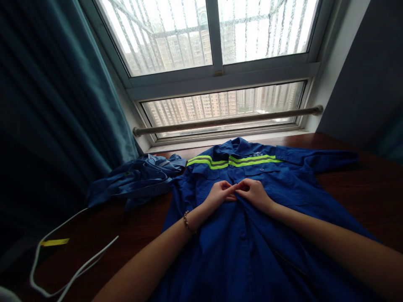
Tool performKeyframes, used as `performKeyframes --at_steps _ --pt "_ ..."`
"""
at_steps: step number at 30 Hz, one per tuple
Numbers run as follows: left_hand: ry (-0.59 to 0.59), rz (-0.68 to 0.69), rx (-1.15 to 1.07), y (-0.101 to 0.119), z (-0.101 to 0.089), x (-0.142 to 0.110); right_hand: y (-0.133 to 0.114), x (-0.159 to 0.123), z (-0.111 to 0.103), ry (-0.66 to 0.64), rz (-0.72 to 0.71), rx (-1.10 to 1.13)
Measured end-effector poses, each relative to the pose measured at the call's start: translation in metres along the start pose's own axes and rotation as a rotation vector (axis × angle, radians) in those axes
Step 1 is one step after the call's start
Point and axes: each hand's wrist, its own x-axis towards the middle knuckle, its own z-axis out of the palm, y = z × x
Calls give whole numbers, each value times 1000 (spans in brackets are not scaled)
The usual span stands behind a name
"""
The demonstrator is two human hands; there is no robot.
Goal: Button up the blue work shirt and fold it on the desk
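A blue work shirt point(277, 188) lies spread front side up on a dark wooden table, its collar toward the window. Yellow-green reflective stripes cross its chest. My left hand point(221, 193), with a beaded bracelet on the wrist, pinches the front placket just below the chest pockets. Close against it, my right hand point(253, 193) pinches the same edge, and the fingertips of both meet there. Any button between the fingers is hidden. Lower down the placket, one button point(242, 234) shows.
Crumpled blue clothing point(141, 176) lies left of the shirt. A white cable point(78, 272) with a yellow tag point(55, 242) loops at lower left. Beyond the table stand a window with a metal rail point(226, 121) and a teal curtain point(103, 84).
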Motion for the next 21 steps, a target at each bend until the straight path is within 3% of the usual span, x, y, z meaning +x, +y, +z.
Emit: performKeyframes --at_steps 14,21 --pt "160 62 -81 -3 6 -4 4 2 2 -75 66 58" --pt "79 175 -9 -6 6 -4 12 12 1 -120 66 40"
